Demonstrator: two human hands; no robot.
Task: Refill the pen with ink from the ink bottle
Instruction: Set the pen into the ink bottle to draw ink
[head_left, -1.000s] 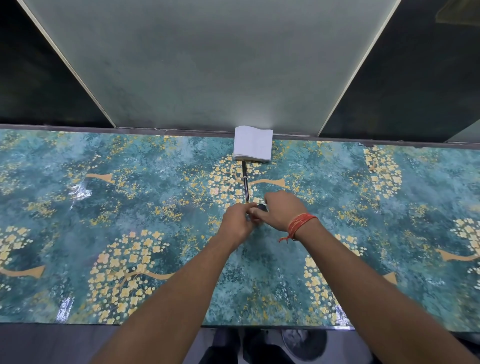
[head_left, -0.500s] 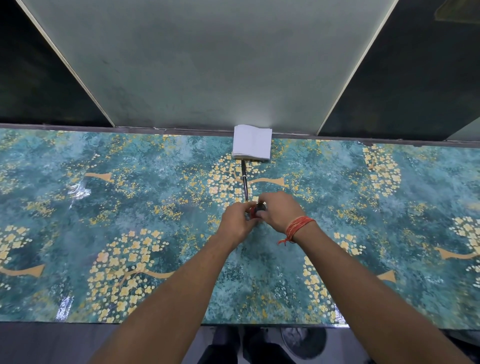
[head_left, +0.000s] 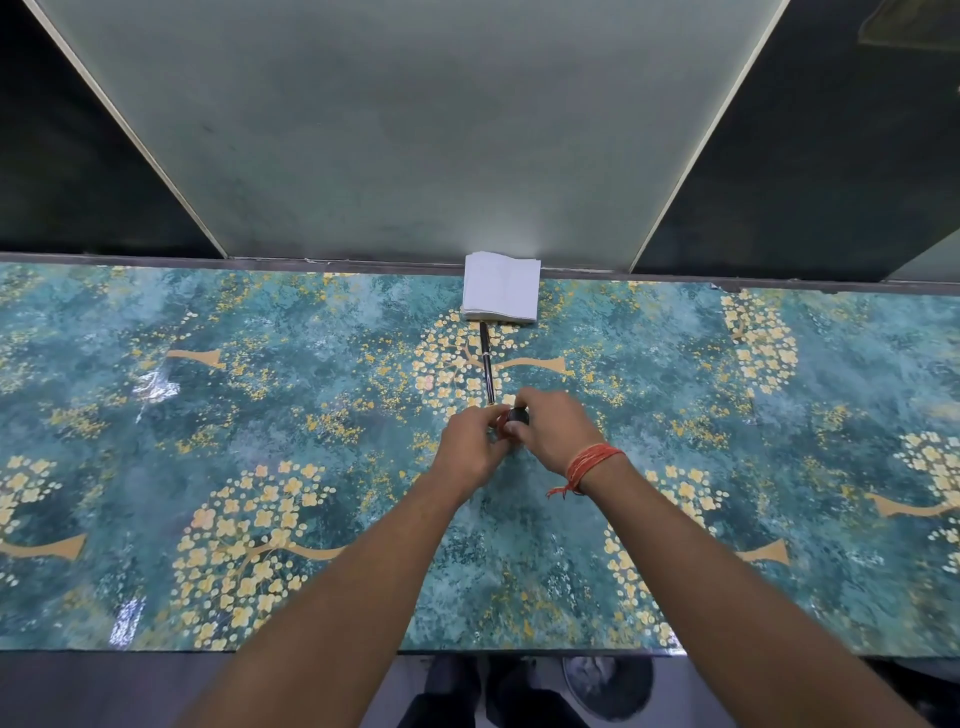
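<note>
At frame centre we pinch the ink bottle (head_left: 506, 428) between left hand (head_left: 470, 449) and right hand (head_left: 556, 428), right fingers curled on its dark cap (head_left: 518, 415), while the pen (head_left: 487, 364) lies just above, pointing up-frame toward the tissues (head_left: 501, 287).

Table (head_left: 208, 415): glossy teal floral top. White folded tissue stack (head_left: 501, 287) at far edge; dark pen (head_left: 487, 364) lying just beside it, possibly touching.

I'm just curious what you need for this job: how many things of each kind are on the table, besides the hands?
Pen: 1
Ink bottle, held between the left hand and right hand: 1
Stack of white paper napkins: 1
Total: 3
</note>
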